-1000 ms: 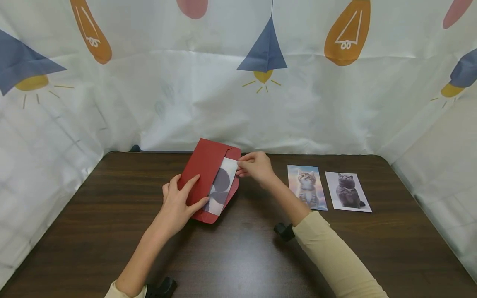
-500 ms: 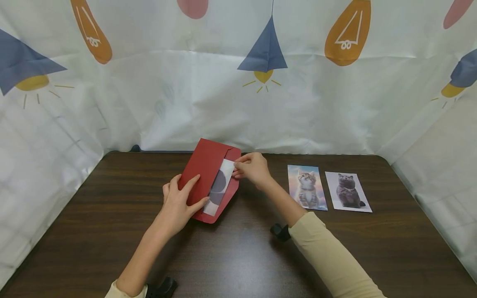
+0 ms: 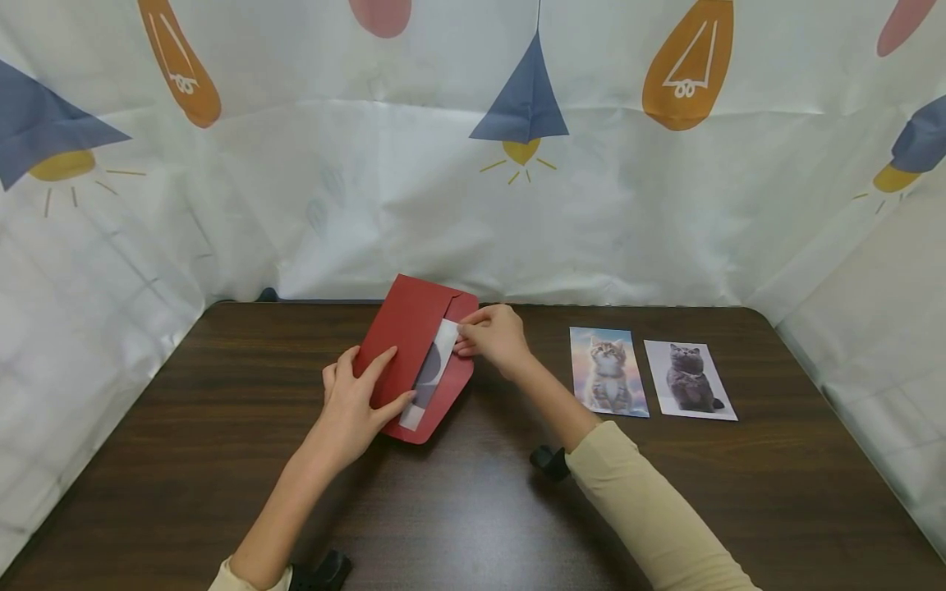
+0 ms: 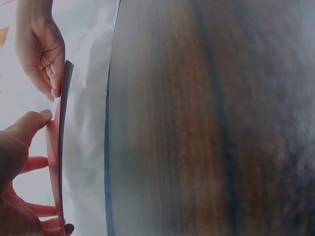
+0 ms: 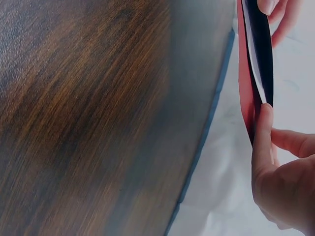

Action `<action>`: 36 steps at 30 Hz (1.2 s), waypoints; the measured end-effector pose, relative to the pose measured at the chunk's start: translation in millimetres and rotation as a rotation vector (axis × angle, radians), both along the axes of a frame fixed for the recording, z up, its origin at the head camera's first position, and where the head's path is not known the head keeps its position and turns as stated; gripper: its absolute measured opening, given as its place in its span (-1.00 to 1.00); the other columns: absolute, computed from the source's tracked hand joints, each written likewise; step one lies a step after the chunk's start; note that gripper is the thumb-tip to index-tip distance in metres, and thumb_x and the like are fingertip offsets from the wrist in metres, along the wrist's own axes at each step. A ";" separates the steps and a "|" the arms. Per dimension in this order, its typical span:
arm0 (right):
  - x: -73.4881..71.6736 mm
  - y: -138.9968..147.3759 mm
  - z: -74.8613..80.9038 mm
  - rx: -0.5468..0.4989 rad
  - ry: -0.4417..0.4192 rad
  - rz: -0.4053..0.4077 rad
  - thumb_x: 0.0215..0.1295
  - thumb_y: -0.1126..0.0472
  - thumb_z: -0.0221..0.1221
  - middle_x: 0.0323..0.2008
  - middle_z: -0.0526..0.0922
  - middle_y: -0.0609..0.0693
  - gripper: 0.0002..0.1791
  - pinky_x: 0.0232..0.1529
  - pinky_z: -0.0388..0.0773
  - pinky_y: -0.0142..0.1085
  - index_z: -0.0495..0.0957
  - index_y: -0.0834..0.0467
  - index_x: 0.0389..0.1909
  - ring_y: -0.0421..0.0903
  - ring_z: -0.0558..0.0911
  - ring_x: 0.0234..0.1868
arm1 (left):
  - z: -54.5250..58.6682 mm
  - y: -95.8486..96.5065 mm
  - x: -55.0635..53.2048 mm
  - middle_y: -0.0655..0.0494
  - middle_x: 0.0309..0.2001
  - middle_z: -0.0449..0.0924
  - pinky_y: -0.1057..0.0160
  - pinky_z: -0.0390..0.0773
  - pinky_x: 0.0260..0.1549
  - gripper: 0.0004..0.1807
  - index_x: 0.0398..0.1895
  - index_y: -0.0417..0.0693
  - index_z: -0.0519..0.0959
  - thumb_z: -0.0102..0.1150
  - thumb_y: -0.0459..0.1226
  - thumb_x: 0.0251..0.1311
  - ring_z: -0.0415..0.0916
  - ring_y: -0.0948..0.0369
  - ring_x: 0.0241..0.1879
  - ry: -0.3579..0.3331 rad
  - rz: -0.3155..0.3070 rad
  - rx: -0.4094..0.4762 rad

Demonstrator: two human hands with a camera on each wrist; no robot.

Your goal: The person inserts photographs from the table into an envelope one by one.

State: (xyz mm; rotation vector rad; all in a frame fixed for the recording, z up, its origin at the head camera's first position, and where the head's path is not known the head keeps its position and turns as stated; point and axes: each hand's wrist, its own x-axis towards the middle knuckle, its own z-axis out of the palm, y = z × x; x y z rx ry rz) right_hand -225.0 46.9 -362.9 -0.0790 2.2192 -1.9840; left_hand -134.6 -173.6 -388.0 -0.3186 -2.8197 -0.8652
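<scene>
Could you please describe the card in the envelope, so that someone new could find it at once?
Towards the far edge of the dark table, left of centre, find the red envelope. The card is the white-and-grey strip showing in its opening. Unlike the kitten card and grey cat card, both out on the table to the right, this one is partly inside.

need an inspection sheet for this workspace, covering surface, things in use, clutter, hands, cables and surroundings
surface: dark wood-grain table
things in use: red envelope, flap open; white-and-grey card partly inside
clutter: kitten picture and grey cat picture, lying side by side with a gap between
left hand: grips the red envelope
right hand: pinches the card's edge
cables: nothing seen
surroundings: pale curtain printed with lamps and bulbs, behind the table
</scene>
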 end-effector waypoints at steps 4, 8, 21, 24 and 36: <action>0.0 -2.1 -0.8 -0.002 0.000 -0.004 0.47 0.46 0.20 -0.20 0.76 0.42 -0.80 -0.27 0.77 -0.24 0.65 0.54 -0.04 -0.16 0.77 -0.48 | -0.1 0.0 0.3 -0.57 0.43 0.10 -0.33 0.46 0.07 -0.27 0.47 -0.24 0.42 0.46 -0.19 0.30 0.04 -0.42 0.34 0.003 -0.002 0.002; -0.1 -3.9 -1.4 -0.006 -0.005 -0.007 0.47 0.46 0.20 -0.22 0.77 0.41 -0.81 -0.29 0.76 -0.25 0.65 0.53 -0.04 -0.16 0.77 -0.49 | -0.1 0.3 0.4 -0.57 0.43 0.10 -0.33 0.46 0.07 -0.27 0.47 -0.24 0.42 0.46 -0.19 0.30 0.04 -0.41 0.34 0.006 -0.004 0.001; 0.9 -7.8 -5.3 -0.017 -0.023 0.003 0.47 0.47 0.19 -0.24 0.77 0.37 -0.82 -0.29 0.76 -0.26 0.66 0.52 -0.05 -0.18 0.76 -0.49 | 1.4 1.2 0.9 -0.55 0.45 0.08 -0.34 0.50 0.07 -0.25 0.50 -0.20 0.40 0.44 -0.16 0.31 0.03 -0.40 0.36 -0.029 0.002 -0.016; 1.7 -9.0 -5.2 -0.014 -0.021 0.006 0.48 0.47 0.19 -0.25 0.77 0.37 -0.82 -0.30 0.76 -0.26 0.66 0.51 -0.06 -0.18 0.76 -0.49 | 2.3 1.6 1.3 -0.54 0.46 0.08 -0.34 0.51 0.07 -0.25 0.50 -0.20 0.41 0.44 -0.15 0.31 0.03 -0.40 0.36 -0.034 0.006 -0.018; 1.5 -12.4 -6.5 -0.007 -0.018 0.012 0.47 0.48 0.19 -0.23 0.77 0.43 -0.81 -0.29 0.76 -0.26 0.66 0.52 -0.04 -0.18 0.76 -0.49 | 2.9 1.7 2.3 -0.55 0.45 0.09 -0.34 0.50 0.07 -0.25 0.50 -0.21 0.41 0.46 -0.17 0.30 0.05 -0.41 0.34 -0.020 -0.008 -0.007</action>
